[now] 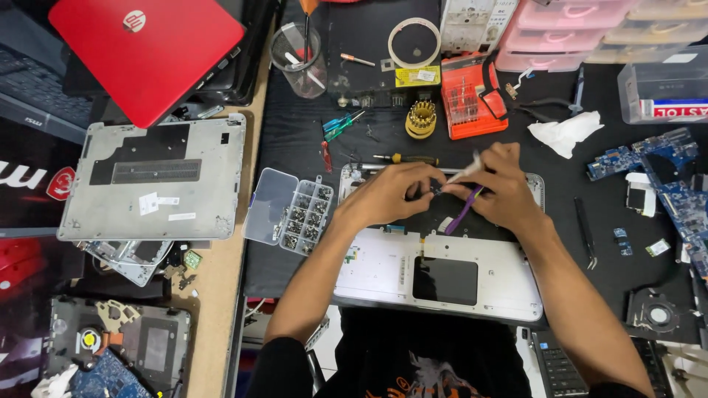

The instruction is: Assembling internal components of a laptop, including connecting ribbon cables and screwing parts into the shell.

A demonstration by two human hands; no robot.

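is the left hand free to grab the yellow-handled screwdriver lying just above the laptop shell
Probably not right away: the left hand is pinching a small part together with the right hand. The screwdriver lies uncovered just beyond its knuckles, so nothing else blocks it.

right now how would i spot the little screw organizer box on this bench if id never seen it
Start at the silver laptop palmrest lying under the person's hands on the black mat. Just beyond its left edge, near the wooden bench strip, sits the clear plastic compartment box with its lid flipped open to the left. Unlike the orange bit case farther back, it is see-through and gridded with small dark screws.
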